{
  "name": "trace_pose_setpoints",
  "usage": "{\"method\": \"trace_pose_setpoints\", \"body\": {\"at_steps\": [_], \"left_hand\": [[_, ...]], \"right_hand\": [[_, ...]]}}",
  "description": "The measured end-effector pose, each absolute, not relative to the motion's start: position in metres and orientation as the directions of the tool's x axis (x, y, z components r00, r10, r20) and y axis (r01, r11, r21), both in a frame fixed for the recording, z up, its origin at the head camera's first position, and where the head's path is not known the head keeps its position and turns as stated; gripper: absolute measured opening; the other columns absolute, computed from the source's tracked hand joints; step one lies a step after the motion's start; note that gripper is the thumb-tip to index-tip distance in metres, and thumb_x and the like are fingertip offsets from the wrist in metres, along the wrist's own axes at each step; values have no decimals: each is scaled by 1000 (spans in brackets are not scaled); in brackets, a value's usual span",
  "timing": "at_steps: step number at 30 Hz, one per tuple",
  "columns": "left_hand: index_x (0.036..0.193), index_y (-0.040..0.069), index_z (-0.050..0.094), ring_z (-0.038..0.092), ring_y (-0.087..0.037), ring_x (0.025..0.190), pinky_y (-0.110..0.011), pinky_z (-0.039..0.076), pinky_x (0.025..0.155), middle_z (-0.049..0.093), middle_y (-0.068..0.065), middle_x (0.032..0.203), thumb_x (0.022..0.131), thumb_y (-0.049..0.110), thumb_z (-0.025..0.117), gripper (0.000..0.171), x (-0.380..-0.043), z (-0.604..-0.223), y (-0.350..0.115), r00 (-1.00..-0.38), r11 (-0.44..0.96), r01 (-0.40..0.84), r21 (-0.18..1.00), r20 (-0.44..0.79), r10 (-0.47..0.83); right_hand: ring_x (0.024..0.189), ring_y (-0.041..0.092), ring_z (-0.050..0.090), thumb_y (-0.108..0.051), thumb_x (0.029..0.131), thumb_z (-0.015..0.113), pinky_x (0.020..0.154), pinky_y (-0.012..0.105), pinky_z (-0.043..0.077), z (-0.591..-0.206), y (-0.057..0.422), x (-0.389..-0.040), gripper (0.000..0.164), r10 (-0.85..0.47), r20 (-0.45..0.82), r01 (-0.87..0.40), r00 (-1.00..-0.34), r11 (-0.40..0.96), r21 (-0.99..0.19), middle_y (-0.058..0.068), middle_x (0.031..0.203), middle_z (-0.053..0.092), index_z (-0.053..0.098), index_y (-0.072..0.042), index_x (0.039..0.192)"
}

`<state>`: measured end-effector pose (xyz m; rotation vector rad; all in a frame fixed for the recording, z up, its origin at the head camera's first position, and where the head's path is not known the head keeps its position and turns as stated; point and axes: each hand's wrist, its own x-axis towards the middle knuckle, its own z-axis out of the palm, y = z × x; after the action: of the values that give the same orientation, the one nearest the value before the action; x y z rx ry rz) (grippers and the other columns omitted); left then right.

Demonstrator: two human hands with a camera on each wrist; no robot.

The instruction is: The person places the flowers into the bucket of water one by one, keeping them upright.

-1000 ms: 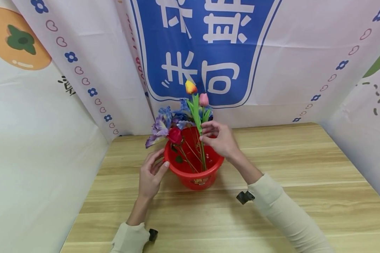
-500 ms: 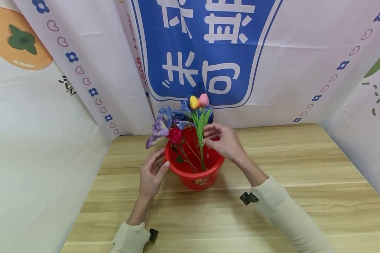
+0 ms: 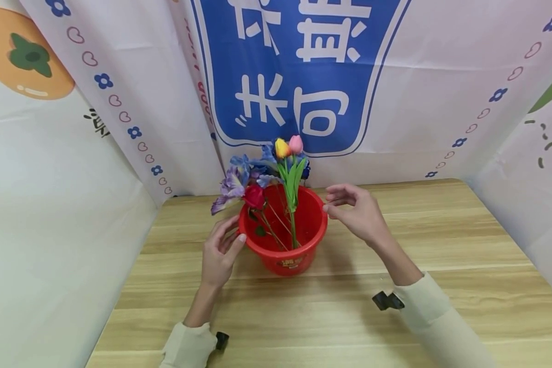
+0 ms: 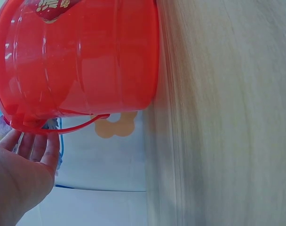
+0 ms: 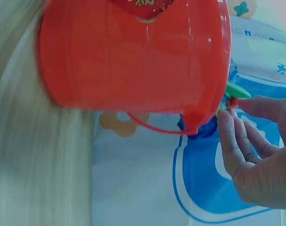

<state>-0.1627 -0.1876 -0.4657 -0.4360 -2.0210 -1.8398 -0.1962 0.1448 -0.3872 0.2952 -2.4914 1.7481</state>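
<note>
A red plastic bucket stands upright on the wooden table. A yellow-orange tulip and a pink tulip lean against its far side, stems inside. Left of them are a red rose and purple-and-blue iris-like flowers. My left hand holds the bucket's left rim, thumb in front and fingers farther back; in the left wrist view they meet the rim by the handle. My right hand is at the right rim, fingers loosely bent and holding nothing; whether its thumb touches the rim, I cannot tell.
The wooden table extends around the bucket. Behind it hangs a white cloth with a blue printed sign, close to the flower heads. More printed cloth borders the table on the left, and likewise on the right.
The yellow-orange tulip has come down beside the pink one. My right hand has let go of the tulips and moved right to the rim. My left hand has stayed put.
</note>
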Motion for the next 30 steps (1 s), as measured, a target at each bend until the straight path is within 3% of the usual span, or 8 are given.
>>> {"method": "trace_pose_setpoints", "body": {"at_steps": [6, 14, 21, 30], "left_hand": [[144, -7, 62, 63, -11, 130, -23, 57, 111, 60, -26, 144, 98, -6, 69, 46, -163, -465, -187, -883, 101, 465, 879, 469, -19], [144, -7, 62, 63, -11, 130, -23, 56, 111, 59, -26, 144, 98, -5, 69, 46, -164, -466, -187, -880, 111, 471, 875, 476, -13], [144, -6, 62, 63, -11, 131, -22, 56, 111, 60, -25, 145, 98, -5, 69, 46, -163, -466, -188, -879, 116, 472, 874, 477, -13], [145, -3, 63, 63, -8, 131, -20, 56, 109, 61, -23, 146, 99, -1, 71, 47, -162, -466, -188, -886, 161, 454, 876, 463, -21]], "right_hand": [[107, 31, 74, -5, 95, 79, 77, 21, 67, -397, 166, -190, 37, -95, 187, -209, -978, 345, -915, 23, 122, 73, 69, -1, 130], [96, 3, 73, -9, 95, 81, 78, 24, 67, -410, 192, -180, 40, -82, 174, -192, -981, 362, -912, 25, 121, 72, 69, 2, 132], [96, -1, 71, -12, 98, 79, 79, 24, 67, -428, 216, -173, 41, -77, 141, -160, -987, 389, -907, 25, 123, 71, 67, 3, 134], [95, -13, 65, -24, 102, 76, 77, 18, 64, -444, 253, -163, 44, -42, 103, -109, -994, 526, -843, 26, 130, 71, 66, 0, 137]]}}
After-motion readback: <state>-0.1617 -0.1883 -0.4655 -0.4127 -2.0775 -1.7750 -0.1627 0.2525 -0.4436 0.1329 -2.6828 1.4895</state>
